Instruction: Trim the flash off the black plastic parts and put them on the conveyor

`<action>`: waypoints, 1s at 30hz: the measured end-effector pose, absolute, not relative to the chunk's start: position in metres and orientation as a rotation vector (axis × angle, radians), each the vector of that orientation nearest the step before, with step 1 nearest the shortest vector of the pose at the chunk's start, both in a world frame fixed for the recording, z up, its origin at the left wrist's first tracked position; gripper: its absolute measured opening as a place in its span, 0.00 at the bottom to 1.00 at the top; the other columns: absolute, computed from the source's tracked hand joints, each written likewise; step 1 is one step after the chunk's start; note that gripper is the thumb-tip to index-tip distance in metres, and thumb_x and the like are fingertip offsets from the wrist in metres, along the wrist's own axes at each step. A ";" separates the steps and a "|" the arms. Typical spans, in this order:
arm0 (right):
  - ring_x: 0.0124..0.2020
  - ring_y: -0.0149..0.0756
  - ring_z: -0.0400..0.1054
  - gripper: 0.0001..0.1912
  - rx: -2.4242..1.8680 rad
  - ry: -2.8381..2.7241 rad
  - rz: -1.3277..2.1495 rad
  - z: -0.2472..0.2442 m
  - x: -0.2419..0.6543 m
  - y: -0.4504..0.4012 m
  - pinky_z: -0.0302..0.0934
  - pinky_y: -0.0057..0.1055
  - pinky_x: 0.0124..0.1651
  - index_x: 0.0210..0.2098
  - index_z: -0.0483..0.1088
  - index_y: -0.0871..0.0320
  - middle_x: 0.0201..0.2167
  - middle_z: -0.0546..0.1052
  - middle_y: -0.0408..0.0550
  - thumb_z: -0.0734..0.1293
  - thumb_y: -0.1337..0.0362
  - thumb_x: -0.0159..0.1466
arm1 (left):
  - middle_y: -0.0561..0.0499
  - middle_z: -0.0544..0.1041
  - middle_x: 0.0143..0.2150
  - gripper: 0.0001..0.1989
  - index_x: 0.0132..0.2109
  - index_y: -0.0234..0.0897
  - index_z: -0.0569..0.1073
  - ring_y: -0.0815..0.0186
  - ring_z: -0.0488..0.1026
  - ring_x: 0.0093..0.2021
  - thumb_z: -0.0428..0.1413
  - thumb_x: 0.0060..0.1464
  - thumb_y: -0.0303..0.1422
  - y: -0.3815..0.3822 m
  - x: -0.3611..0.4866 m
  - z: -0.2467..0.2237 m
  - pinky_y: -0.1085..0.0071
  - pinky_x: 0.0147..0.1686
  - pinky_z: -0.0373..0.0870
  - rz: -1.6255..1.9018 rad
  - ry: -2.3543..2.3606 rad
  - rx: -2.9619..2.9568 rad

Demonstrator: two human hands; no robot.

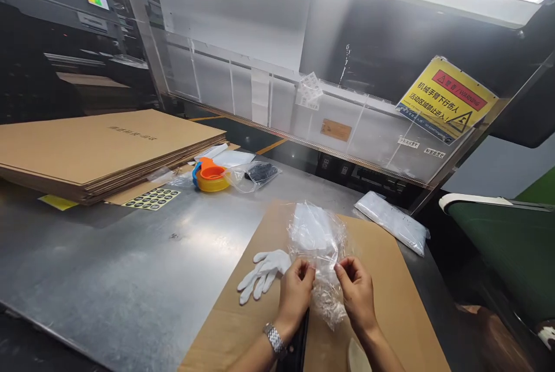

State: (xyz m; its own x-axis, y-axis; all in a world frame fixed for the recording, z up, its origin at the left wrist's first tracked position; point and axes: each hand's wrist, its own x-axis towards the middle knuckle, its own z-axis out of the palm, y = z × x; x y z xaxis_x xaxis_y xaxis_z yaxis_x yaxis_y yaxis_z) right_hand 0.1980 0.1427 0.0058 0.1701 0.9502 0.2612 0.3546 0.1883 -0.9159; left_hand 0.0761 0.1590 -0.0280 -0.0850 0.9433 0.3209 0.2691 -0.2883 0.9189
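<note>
Between my two hands is a crinkled clear plastic bag [329,297], with something white and flat showing in its upper part. My left hand [299,285], a metal watch on its wrist, pinches the left side of the bag. Thumb and fingers of my right hand [356,288] pinch its right side. Just left of my left hand lies a white glove [264,272], fingers spread toward the left. Under everything is a flat brown cardboard sheet [381,279]. A dark strip, partly hidden by my left forearm, runs down toward the bottom edge.
On the metal table [130,268] stand a stack of cardboard [95,141] and an orange tape dispenser [211,175]. A sticker sheet [151,199], a clear bag with a dark item [260,173] and a white plastic-wrapped packet [392,222] also lie there. A green conveyor belt [498,239] is at right.
</note>
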 end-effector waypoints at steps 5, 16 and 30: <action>0.30 0.33 0.64 0.10 -1.397 -1.683 0.632 0.009 0.175 0.116 0.58 0.28 0.35 0.29 0.66 0.56 0.27 0.70 0.44 0.61 0.56 0.61 | 0.48 0.73 0.35 0.11 0.43 0.41 0.74 0.62 0.69 0.37 0.49 0.57 0.31 0.136 0.035 -0.026 0.64 0.40 0.65 1.481 1.377 1.938; 0.18 0.42 0.65 0.17 -1.777 -1.837 0.642 -0.081 0.174 0.025 0.50 0.32 0.21 0.25 0.68 0.53 0.15 0.69 0.50 0.60 0.49 0.59 | 0.49 0.72 0.28 0.13 0.40 0.38 0.75 0.62 0.69 0.31 0.46 0.57 0.27 0.094 -0.038 -0.065 0.68 0.33 0.64 1.232 1.673 2.111; 0.16 0.29 0.61 0.28 -1.649 -1.898 1.046 -0.081 0.170 -0.002 0.50 0.24 0.19 0.21 0.65 0.57 0.15 0.67 0.42 0.48 0.48 0.67 | 0.53 0.79 0.30 0.12 0.38 0.39 0.77 0.67 0.75 0.28 0.48 0.57 0.32 0.063 -0.043 -0.048 0.74 0.29 0.69 0.825 1.469 1.931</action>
State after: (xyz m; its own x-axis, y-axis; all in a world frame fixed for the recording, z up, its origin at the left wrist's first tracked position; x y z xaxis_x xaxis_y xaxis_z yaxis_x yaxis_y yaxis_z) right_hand 0.1698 -0.0020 -0.0810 -0.2117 0.9639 -0.1617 0.6516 0.0159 -0.7584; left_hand -0.0430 0.0628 -0.0479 0.2063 0.9695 0.1320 0.6174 -0.2337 0.7512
